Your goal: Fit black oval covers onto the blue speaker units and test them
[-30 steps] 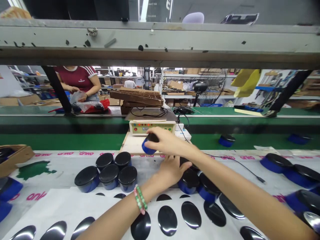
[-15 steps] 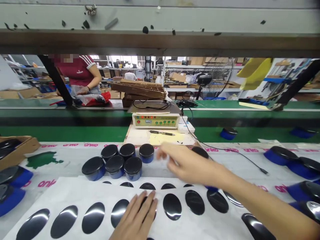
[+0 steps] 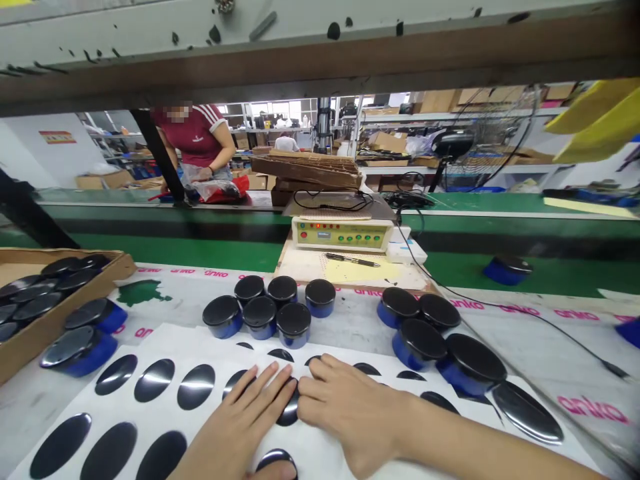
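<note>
A white sheet (image 3: 165, 347) carrying several glossy black oval stickers lies in front of me. My left hand (image 3: 240, 420) lies flat on it, fingers stretched toward one black oval sticker (image 3: 289, 410). My right hand (image 3: 345, 407) rests beside it, fingers curled and pinching at that same sticker's edge. Behind the sheet stands a cluster of several small blue pots with black lids (image 3: 273, 310). Another group of blue pots (image 3: 425, 333) sits to the right of my right hand.
A cardboard box (image 3: 65, 307) of black ovals sits at left, with two blue pots (image 3: 83, 333) beside it. A tester box (image 3: 343, 233), pen and yellow paper lie behind. A cable (image 3: 525, 313) runs right. A person in a red shirt (image 3: 197, 140) works across the green conveyor.
My right hand, which a second ago set a blue pot beside the cluster, has come back to the sheet. My left hand moved onto the sticker. The view shifted left and down.
</note>
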`<state>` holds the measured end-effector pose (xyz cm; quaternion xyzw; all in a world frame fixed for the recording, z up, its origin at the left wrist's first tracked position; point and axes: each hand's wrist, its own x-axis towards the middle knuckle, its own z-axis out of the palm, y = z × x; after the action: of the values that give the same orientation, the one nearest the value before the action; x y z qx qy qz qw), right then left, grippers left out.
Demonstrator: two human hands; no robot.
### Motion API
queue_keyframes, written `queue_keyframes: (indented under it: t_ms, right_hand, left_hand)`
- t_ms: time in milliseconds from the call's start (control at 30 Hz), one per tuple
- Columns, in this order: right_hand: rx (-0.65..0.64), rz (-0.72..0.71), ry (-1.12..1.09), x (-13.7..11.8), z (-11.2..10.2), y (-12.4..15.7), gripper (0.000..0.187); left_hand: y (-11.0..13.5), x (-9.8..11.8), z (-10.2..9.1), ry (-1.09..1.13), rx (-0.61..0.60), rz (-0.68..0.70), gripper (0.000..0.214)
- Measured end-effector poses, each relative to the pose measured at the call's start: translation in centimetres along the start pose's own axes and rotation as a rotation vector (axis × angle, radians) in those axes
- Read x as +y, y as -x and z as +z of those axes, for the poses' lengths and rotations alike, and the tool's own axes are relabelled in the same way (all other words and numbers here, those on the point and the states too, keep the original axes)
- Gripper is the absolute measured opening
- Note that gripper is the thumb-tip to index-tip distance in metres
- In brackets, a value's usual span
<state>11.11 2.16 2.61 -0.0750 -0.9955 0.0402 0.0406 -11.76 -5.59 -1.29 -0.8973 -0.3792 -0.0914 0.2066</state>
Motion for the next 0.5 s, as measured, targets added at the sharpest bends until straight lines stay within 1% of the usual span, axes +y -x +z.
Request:
queue_keyframes:
  t_ms: [100, 167, 200, 267, 300, 333, 367, 400, 433, 467, 500]
  right_hand:
    - [0.047, -0.031, 0.099, 0.0, -1.0, 0.9, 0.030]
    - [0.100, -0.027, 0.154, -0.1, -1.7, 2.3, 0.013]
    - [0.147, -0.026, 0.188, -0.2, -2.0, 3.1, 0.002]
    - [0.276, 0.012, 0.242, -0.5, -2.7, 5.0, 0.019]
    - [0.349, 0.069, 0.245, -0.8, -3.0, 6.0, 0.023]
    - [0.428, 0.148, 0.223, -1.2, -3.3, 7.0, 0.023]
    - [0.507, 0.240, 0.183, -1.8, -3.5, 7.9, 0.019]
    - [0.577, 0.340, 0.131, -2.4, -3.6, 8.8, 0.013]
    - [0.645, 0.435, 0.074, -3.2, -3.7, 9.5, 0.008]
    - [0.714, 0.518, 0.020, -4.1, -3.6, 10.1, 0.007]
    - [0.781, 0.592, -0.030, -4.9, -3.5, 10.5, 0.007]
  left_hand:
    - [0.4, -0.2, -0.1, 0.061, -0.070, -0.061, 0.076]
    - [0.3, -0.3, -0.7, 0.116, -0.117, -0.098, 0.072]
    - [-0.1, -0.3, -1.2, 0.141, -0.133, -0.110, 0.070]
    - [-1.4, -0.3, -2.4, 0.180, -0.165, -0.154, 0.062]
    - [-2.4, -0.3, -2.9, 0.203, -0.178, -0.196, 0.053]
    - [-3.8, -0.4, -3.3, 0.227, -0.180, -0.246, 0.040]
    - [-5.4, -0.6, -3.5, 0.248, -0.171, -0.298, 0.031]
    - [-7.2, -0.9, -3.5, 0.263, -0.151, -0.352, 0.026]
    - [-9.1, -1.4, -3.3, 0.264, -0.118, -0.394, 0.026]
    - [-11.2, -1.9, -2.9, 0.256, -0.087, -0.425, 0.032]
    - [-13.1, -2.5, -2.4, 0.246, -0.067, -0.454, 0.044]
